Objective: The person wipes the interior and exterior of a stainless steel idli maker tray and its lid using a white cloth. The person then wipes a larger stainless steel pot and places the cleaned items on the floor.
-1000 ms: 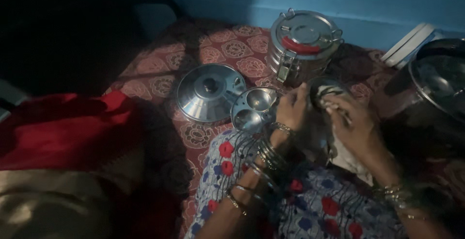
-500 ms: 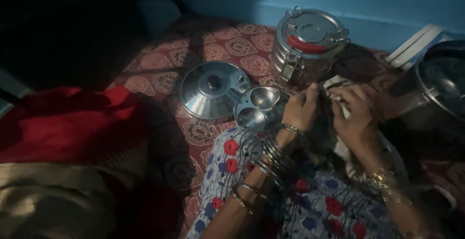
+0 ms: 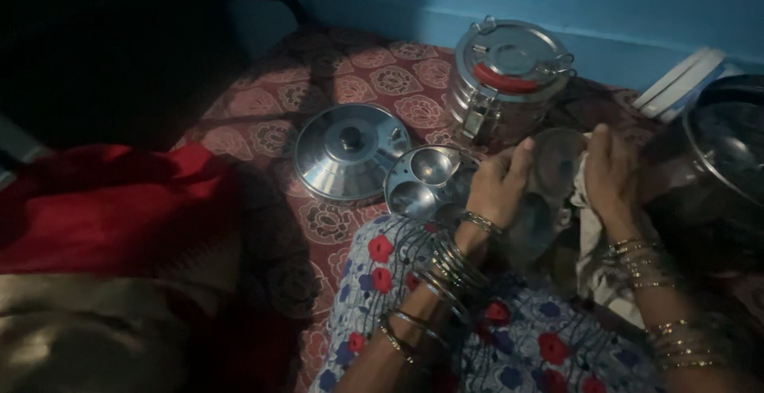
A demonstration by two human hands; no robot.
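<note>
Since a moment ago I've drawn the steel plate (image 3: pixel 549 172) to centre-right of frame, my left hand (image 3: pixel 497 186) gripping its edge, my right hand (image 3: pixel 613 174) closed around the wiping cloth (image 3: pixel 589 234).

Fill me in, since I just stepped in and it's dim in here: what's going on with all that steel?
A person sitting on a patterned mat holds a round steel plate over their lap. The left hand grips its left edge while the right hand presses a pale cloth against it. A moulded steel tray and a knobbed lid lie beside the left hand. A clamped steel tiffin box stands behind, and a large pot sits at the right.
</note>
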